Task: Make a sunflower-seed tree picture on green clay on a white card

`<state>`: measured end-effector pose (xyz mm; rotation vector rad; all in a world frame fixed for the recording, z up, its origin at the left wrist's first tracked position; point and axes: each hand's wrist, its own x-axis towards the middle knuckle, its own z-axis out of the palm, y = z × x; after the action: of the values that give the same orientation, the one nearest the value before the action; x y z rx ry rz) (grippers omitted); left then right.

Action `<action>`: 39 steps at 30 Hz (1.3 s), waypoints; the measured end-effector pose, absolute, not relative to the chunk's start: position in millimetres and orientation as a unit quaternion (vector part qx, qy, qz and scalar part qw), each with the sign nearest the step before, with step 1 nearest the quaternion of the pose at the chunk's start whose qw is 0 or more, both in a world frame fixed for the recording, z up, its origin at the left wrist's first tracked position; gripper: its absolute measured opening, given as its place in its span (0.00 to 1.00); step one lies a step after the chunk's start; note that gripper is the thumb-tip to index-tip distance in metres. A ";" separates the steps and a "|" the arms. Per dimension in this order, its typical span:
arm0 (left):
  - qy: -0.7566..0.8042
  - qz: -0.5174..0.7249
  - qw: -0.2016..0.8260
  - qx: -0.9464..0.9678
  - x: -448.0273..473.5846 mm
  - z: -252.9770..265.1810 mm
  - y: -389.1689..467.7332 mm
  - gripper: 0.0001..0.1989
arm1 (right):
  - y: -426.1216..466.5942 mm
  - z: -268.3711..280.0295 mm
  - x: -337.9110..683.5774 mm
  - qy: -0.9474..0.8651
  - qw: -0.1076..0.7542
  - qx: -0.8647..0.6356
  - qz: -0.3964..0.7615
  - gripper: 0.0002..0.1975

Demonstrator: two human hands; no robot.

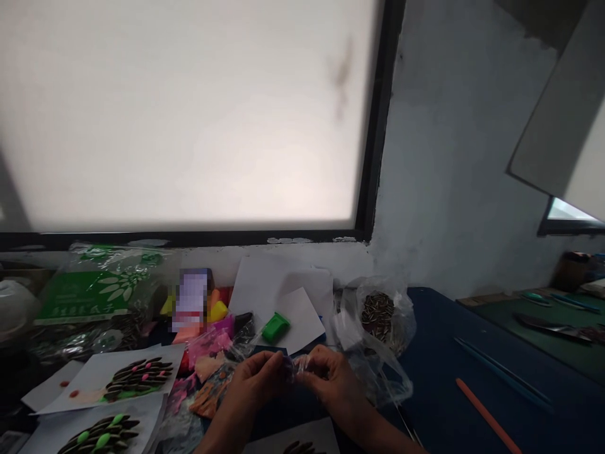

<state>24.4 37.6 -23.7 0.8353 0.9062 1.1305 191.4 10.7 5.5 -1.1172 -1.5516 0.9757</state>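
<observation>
My left hand (pixel 255 381) and my right hand (pixel 333 381) are close together above the blue table. Both have their fingers pinched on a small clear plastic packet (pixel 299 366), stretched between them. Something dark purple shows inside it near the left fingertips. Below my hands lies a white sheet (pixel 312 435) with dark seeds on it, cut off by the frame's bottom edge. Beyond the fingers, a green clay packet (pixel 275 328) rests on white paper (pixel 302 318).
An open clear bag of striped seeds (pixel 378 315) stands behind my right hand. Seed-and-clay pictures (pixel 139 378), orange and pink clay pieces (pixel 210 394) and a green-printed bag (pixel 89 290) lie left. At right are an orange stick (pixel 486 413) and a blue stick (pixel 503 372).
</observation>
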 end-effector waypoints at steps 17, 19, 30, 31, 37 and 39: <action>0.380 0.499 0.673 0.391 24.5 -22.6 34.5 0.24 | 9.0 9.2 191.8 -0.658 0.479 -0.453 0.364 0.09; 0.390 0.502 0.668 0.387 24.3 -23.5 34.3 0.25 | 8.9 8.0 191.4 -0.652 0.481 -0.458 0.366 0.08; 0.379 0.491 0.668 0.412 21.8 -18.7 31.5 0.22 | 7.6 12.8 191.9 -0.689 0.443 -0.466 0.334 0.06; 0.379 0.487 0.670 0.413 22.4 -17.3 31.6 0.23 | 8.0 12.5 191.8 -0.690 0.445 -0.468 0.326 0.06; 0.385 0.480 0.658 0.434 25.9 -10.3 28.4 0.22 | 8.1 10.1 190.4 -0.714 0.447 -0.465 0.272 0.09; 0.384 0.486 0.648 0.443 25.3 -11.9 27.9 0.20 | 8.0 9.2 189.8 -0.721 0.445 -0.465 0.255 0.09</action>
<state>25.3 27.9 -11.9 1.0065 0.8737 1.1041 189.8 8.0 9.2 -1.1529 -1.7865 0.6318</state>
